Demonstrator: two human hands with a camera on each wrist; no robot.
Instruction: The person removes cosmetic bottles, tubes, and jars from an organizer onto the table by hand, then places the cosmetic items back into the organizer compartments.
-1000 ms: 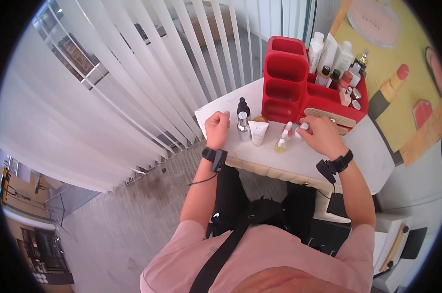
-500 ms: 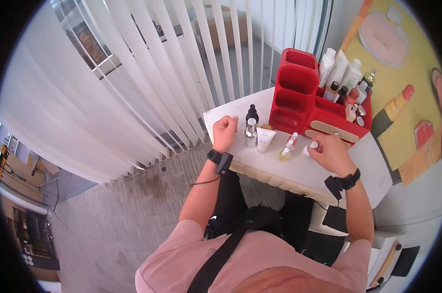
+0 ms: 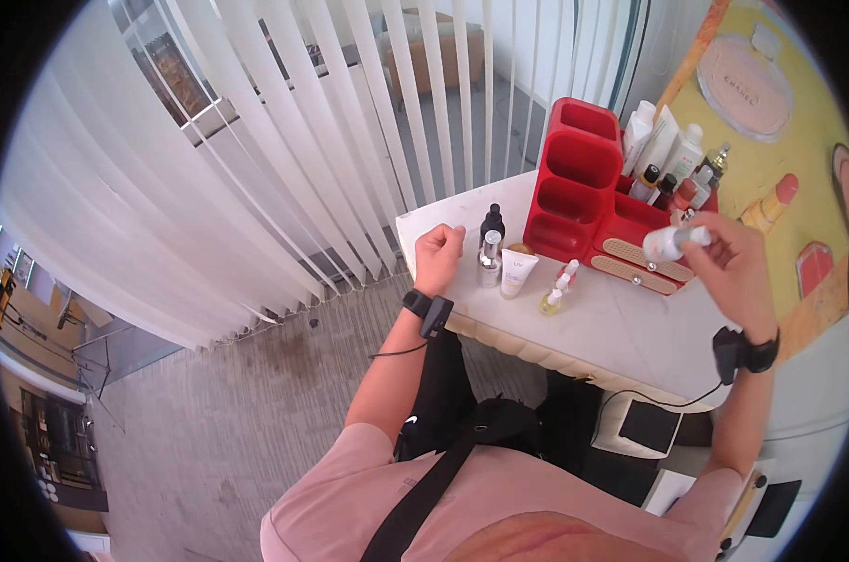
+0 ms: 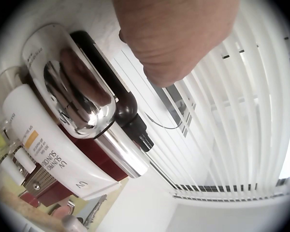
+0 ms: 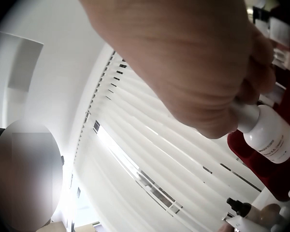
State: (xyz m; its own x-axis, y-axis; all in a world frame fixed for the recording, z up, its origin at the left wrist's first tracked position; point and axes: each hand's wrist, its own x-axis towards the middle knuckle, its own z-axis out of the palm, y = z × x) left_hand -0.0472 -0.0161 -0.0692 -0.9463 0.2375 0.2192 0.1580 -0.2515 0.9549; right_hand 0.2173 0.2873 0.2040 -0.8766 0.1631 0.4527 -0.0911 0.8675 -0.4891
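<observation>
My right hand [image 3: 732, 267] pinches a small white bottle [image 3: 663, 244] by its cap, tilted in the air before the red organizer's drawers [image 3: 631, 262]. The right wrist view shows this bottle [image 5: 270, 137] below the curled fingers of the hand [image 5: 193, 63]. My left hand [image 3: 438, 260] is curled and holds nothing, at the left part of the white table. Beside it stand a black bottle [image 3: 492, 225], a silver bottle [image 3: 488, 260] and a white tube [image 3: 516, 273]. A few small white-capped bottles [image 3: 553, 298] stand to the right of the tube.
The red organizer [image 3: 576, 164] has hollow compartments on its left and several bottles [image 3: 689, 145] on its right. The white table [image 3: 621, 328] ends in a padded front edge. Vertical blinds [image 3: 350, 140] hang behind and left. A yellow board [image 3: 781, 140] with cosmetic pictures is at right.
My right hand has lifted the white bottle off the table and moved it right and up, to the front of the organizer. My left hand remains beside the silver bottle.
</observation>
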